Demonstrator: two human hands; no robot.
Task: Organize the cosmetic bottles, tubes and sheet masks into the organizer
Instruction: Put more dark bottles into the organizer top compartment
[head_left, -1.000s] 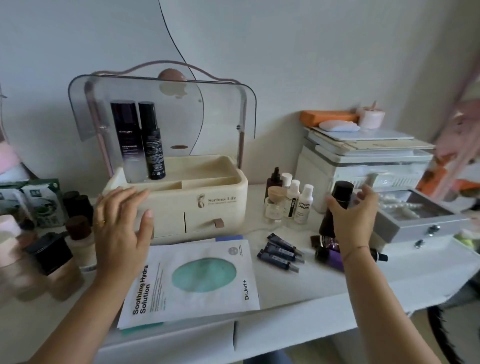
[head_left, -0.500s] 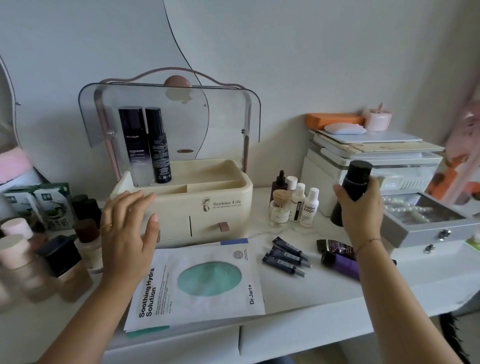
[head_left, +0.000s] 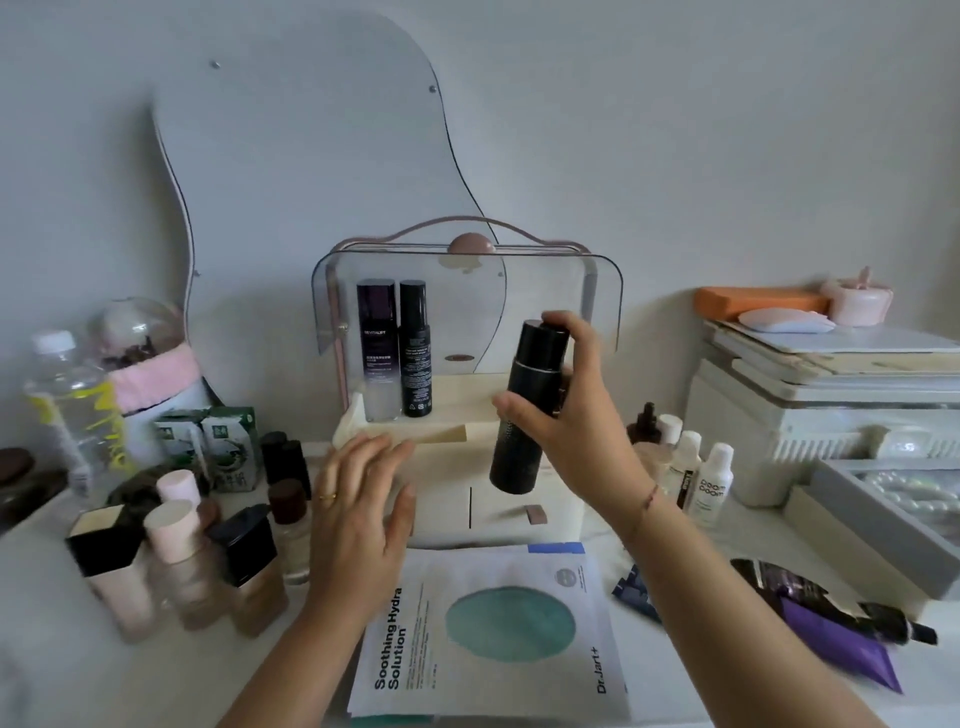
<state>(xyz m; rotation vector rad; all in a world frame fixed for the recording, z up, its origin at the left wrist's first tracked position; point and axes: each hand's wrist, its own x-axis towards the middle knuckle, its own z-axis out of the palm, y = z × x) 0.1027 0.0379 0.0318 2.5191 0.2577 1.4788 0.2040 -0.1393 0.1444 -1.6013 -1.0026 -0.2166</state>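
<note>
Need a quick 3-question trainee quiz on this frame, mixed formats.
1. True or false: the right hand holds a black bottle in front of the organizer.
2. How many bottles already stand in the organizer's top tray? A) none B) two C) four
3. Fill in: the sheet mask lies flat on the ____, in front of the organizer.

Key: 1 true. 2 B: a purple-capped bottle and a black one. 3 table. The left hand is open, holding nothing.
</note>
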